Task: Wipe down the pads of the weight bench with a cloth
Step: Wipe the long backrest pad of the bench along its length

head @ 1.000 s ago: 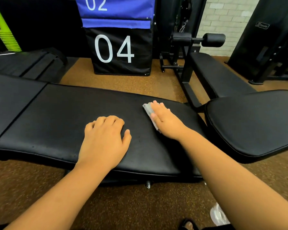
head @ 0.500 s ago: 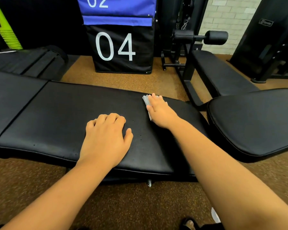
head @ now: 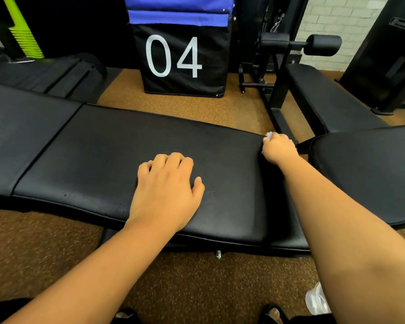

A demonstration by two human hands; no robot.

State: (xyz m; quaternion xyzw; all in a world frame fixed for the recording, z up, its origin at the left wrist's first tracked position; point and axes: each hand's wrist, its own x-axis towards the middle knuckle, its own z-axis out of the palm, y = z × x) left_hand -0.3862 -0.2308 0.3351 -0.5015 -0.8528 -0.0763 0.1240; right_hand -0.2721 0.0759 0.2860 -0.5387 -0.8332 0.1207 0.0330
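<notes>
A long black bench pad (head: pixel 108 155) runs across the middle of the view, with a second pad section (head: pixel 14 132) joined at its left. My left hand (head: pixel 166 190) rests palm down on the pad near its front edge, fingers slightly bent. My right hand (head: pixel 278 148) is at the pad's far right corner, fingers curled round a small pale cloth (head: pixel 268 134). Only a scrap of the cloth shows above the knuckles. Another black pad (head: pixel 369 174) sits just right of that hand.
A black block marked 04 (head: pixel 180 61) stands behind the bench under a blue block (head: pixel 178 10). A second bench with a roller pad (head: pixel 323 45) is at the back right. Brown speckled floor (head: pixel 197 284) lies in front. A white plastic bag (head: pixel 316 300) lies by my feet.
My right hand has slid with the cloth from the pad's middle-right to its far right corner and curled round it. The left hand has stayed in place.
</notes>
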